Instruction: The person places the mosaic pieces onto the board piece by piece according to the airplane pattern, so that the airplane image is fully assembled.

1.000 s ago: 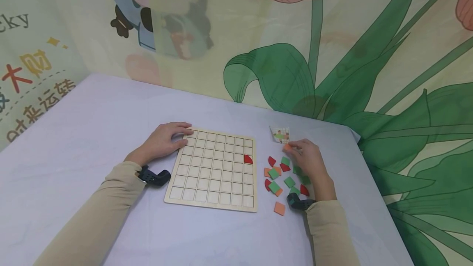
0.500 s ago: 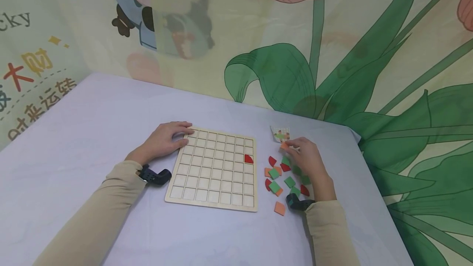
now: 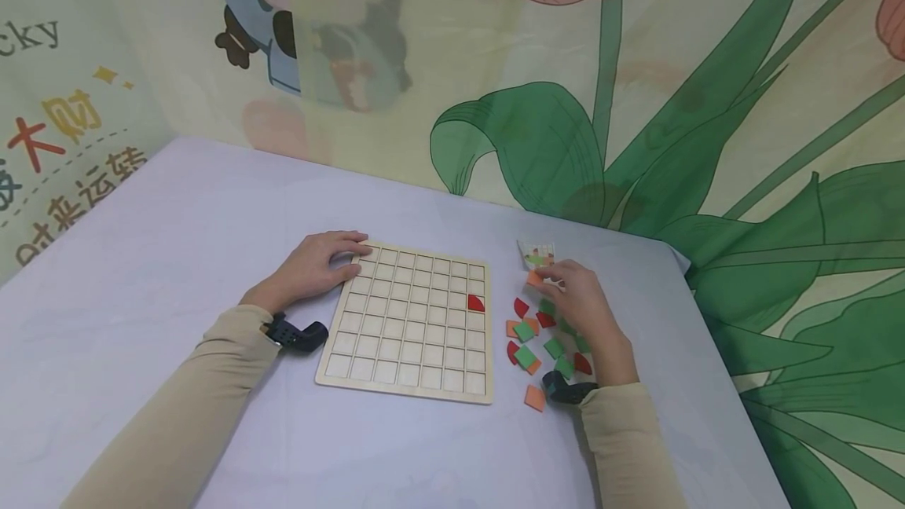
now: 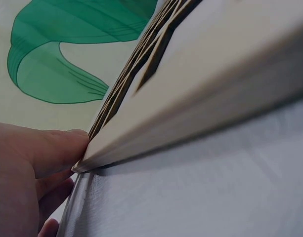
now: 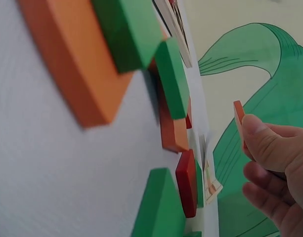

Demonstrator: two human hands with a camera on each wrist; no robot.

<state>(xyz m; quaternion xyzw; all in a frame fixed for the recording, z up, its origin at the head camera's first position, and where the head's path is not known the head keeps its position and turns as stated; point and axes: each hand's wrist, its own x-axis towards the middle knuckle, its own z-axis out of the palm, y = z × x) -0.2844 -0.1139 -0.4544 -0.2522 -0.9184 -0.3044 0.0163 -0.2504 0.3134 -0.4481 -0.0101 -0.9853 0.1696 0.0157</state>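
Note:
A pale wooden board (image 3: 396, 392) with a grid of square recesses lies flat on the table. One red quarter-circle tile (image 3: 476, 303) sits in a cell near its right side. At the board's far left corner rests my left hand (image 3: 314, 265), fingers extended along the edge; in the left wrist view its thumb (image 4: 67, 145) touches the corner. My right hand (image 3: 583, 297) pinches an orange square tile (image 3: 533, 278) between thumb and fingers, raised above the table. In the right wrist view this orange tile (image 5: 238, 116) stands up on edge, partly hidden by the thumb.
Right of the board lie several loose green tiles (image 3: 554, 349), red quarter-circle tiles (image 3: 521, 307) and orange squares (image 3: 535, 398), some overlapping. Behind them is a small printed pattern card (image 3: 535, 251). A printed cloth backdrop (image 3: 382, 140) rises at the table's far edge.
My right hand has moved a little left with the orange square tile, toward the board. The left hand stays at the board's corner.

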